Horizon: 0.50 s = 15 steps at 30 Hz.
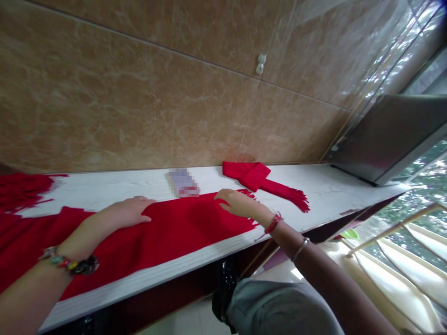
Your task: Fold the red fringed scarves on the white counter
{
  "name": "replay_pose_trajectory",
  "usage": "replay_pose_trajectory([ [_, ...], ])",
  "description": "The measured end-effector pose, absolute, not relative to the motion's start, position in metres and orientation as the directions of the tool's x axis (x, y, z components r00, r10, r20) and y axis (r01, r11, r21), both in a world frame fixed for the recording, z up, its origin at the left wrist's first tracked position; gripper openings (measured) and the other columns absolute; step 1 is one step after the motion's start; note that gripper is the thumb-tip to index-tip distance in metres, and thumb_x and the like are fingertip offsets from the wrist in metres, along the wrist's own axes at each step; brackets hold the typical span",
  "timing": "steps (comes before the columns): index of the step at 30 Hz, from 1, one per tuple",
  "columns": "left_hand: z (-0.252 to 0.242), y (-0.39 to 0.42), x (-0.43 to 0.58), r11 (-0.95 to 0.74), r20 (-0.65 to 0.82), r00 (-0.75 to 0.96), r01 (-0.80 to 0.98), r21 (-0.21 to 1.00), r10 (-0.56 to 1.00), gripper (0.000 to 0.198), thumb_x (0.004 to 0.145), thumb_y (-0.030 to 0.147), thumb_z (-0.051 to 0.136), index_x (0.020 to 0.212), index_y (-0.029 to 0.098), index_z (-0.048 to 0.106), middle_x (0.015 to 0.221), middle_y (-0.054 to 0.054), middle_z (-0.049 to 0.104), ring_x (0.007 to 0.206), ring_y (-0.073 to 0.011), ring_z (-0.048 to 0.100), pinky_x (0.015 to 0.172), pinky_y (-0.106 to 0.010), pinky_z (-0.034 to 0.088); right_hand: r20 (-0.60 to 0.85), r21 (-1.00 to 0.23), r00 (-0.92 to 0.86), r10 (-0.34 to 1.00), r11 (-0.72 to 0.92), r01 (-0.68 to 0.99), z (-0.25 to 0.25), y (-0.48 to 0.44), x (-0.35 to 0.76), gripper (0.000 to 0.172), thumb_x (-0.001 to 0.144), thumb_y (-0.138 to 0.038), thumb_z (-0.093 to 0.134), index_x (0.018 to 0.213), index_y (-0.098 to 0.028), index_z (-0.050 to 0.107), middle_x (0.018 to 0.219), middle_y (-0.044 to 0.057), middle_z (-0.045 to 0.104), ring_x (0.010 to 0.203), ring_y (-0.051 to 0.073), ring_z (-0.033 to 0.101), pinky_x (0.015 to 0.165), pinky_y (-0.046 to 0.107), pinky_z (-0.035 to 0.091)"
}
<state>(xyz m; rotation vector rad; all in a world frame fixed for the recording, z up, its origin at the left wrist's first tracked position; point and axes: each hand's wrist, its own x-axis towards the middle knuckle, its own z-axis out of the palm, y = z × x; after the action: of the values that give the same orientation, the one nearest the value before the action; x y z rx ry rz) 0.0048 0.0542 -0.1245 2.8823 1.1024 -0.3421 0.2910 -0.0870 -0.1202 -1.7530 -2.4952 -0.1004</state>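
A long red scarf (pixel 188 221) lies spread along the white counter, its fringe at the right end. My left hand (pixel 131 211) rests on its far edge, fingers stretched out and the thumb apart. Near the fringed end, my right hand (pixel 235 202) is over the cloth with its fingers slightly bent and apart, holding nothing visible. A second red scarf (pixel 253 176), folded with a fringed tail, sits on the counter beyond my right hand.
A blurred flat packet (pixel 183 182) lies by the tiled wall (pixel 157 107). Red fringe (pixel 24 188) is heaped at the far left. A grey appliance (pixel 391 135) stands at the counter's right end. The white counter's (pixel 195 256) front edge runs close to my legs.
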Motion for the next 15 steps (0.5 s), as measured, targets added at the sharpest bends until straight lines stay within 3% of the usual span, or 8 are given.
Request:
replay_pose_trajectory([
  [5,-0.124,0.072,-0.016,-0.721,-0.2,0.702,0.692,-0.032,0.683,0.053,0.068,0.032,0.047,0.115,0.008,0.052,0.112,-0.014,0.057,0.101,-0.022,0.054,0.089,-0.027,0.039,0.017,0.004,-0.278,0.961,0.278,0.961,-0.135,-0.03,0.294,0.034,0.08,-0.013,0.05,0.112,-0.005,0.052,0.113,0.018,0.056,0.104,0.02,0.052,0.087,0.028,0.038],
  [11,-0.127,0.075,-0.019,-0.733,-0.084,0.738,0.675,0.079,0.67,0.033,0.066,0.036,0.049,0.09,0.016,0.059,0.095,-0.009,0.06,0.088,-0.0213,0.055,0.081,-0.029,0.042,-0.082,0.043,-0.24,0.967,0.244,0.969,-0.128,-0.015,0.324,0.024,0.072,-0.018,0.062,0.095,-0.014,0.063,0.092,0.007,0.064,0.081,0.016,0.058,0.07,0.023,0.043],
  [15,-0.125,0.083,-0.023,-0.751,-0.089,0.755,0.655,0.081,0.649,0.038,0.064,0.042,0.051,0.089,0.015,0.058,0.097,-0.011,0.06,0.089,-0.0224,0.055,0.081,-0.029,0.042,-0.084,0.098,-0.182,0.98,0.19,0.977,-0.123,-0.023,0.341,0.019,0.073,-0.018,0.061,0.09,-0.012,0.063,0.092,0.008,0.064,0.082,0.016,0.057,0.069,0.021,0.041],
])
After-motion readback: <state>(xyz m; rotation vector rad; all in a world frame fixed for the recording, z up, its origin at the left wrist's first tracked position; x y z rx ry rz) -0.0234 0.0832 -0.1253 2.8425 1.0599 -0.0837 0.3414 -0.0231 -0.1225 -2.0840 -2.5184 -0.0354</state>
